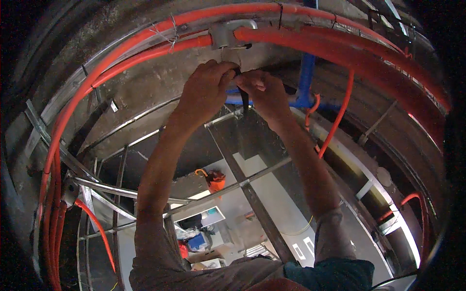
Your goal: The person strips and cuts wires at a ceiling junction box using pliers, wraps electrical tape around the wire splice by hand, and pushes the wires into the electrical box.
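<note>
Both my arms are raised, and the hands meet just below a grey junction box [222, 36]. My left hand [206, 89] is closed, its thumb and fingers pinching the upper end of a thin black strip that looks like tape [244, 99]. Close beside it, my right hand [264, 92] pinches the same strip, which dangles below the fingertips. Between the box and my fingers, a short wire with a black end [247, 46] sticks out. Exactly how the strip lies between the fingertips is hidden.
Orange conduits [189, 45] run into the box from both sides, with a thick red pipe [340, 56] at right. A blue pipe [306, 80] stands behind my right hand. Metal ceiling framing [238, 169] crosses below, above a room with an orange umbrella [215, 180] and piled goods.
</note>
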The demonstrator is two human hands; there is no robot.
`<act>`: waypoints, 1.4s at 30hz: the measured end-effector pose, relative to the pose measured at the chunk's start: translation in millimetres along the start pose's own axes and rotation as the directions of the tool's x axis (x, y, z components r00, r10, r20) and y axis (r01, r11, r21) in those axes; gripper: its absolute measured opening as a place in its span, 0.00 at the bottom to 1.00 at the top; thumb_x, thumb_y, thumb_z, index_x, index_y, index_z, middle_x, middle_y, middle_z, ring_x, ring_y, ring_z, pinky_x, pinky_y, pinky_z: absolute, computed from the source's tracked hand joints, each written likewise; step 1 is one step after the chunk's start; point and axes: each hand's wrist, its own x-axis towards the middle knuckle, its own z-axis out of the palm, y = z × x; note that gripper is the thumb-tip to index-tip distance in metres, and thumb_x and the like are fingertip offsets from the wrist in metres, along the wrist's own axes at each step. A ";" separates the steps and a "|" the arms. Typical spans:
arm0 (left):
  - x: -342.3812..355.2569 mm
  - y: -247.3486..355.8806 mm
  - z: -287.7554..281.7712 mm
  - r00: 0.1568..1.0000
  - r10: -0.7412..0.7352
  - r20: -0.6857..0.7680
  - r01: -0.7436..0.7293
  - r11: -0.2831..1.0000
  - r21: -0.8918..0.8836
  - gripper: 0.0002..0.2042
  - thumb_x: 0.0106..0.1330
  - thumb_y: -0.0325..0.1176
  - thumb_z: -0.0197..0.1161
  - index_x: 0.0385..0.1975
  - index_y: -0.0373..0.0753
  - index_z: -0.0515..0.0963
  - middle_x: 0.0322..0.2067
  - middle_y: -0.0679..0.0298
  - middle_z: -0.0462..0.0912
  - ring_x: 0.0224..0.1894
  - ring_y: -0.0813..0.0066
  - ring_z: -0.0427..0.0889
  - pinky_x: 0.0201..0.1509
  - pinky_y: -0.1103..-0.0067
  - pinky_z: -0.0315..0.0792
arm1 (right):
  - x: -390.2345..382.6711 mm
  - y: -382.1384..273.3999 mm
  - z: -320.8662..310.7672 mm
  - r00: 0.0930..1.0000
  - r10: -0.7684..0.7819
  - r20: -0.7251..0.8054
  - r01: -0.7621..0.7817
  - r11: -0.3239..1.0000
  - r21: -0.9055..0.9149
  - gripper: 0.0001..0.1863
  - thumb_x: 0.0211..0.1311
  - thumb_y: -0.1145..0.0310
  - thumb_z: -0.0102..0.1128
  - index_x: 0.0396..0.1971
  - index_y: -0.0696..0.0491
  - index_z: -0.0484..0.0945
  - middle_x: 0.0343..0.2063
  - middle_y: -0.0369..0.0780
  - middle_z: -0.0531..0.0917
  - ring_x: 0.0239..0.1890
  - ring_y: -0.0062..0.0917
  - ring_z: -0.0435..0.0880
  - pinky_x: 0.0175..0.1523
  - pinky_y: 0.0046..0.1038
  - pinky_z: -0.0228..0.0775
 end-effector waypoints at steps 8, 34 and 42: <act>5.8 -1.6 0.9 0.995 -0.084 0.055 0.094 0.973 -0.209 0.11 0.71 0.38 0.55 0.42 0.38 0.78 0.36 0.48 0.84 0.43 0.46 0.83 0.47 0.60 0.74 | -7.9 -10.9 -10.6 0.936 -0.352 -0.009 0.336 0.899 -0.281 0.13 0.66 0.61 0.64 0.38 0.58 0.83 0.31 0.38 0.85 0.34 0.17 0.80 0.41 0.25 0.71; -17.7 16.2 35.5 0.953 0.045 -0.299 0.005 0.987 0.163 0.15 0.65 0.29 0.62 0.51 0.41 0.77 0.37 0.55 0.81 0.42 0.53 0.81 0.43 0.62 0.76 | 40.2 44.0 19.1 0.956 -0.240 -0.168 0.250 0.968 0.037 0.10 0.68 0.62 0.59 0.40 0.53 0.82 0.35 0.40 0.86 0.38 0.28 0.87 0.44 0.32 0.78; -3.8 15.1 30.2 0.941 -0.028 -0.338 0.096 0.978 0.187 0.13 0.62 0.29 0.65 0.48 0.43 0.81 0.37 0.56 0.76 0.41 0.54 0.77 0.44 0.62 0.74 | 51.1 45.7 45.1 0.942 -0.144 -0.303 0.286 0.818 0.499 0.16 0.59 0.76 0.66 0.48 0.54 0.78 0.38 0.39 0.86 0.39 0.21 0.83 0.43 0.25 0.77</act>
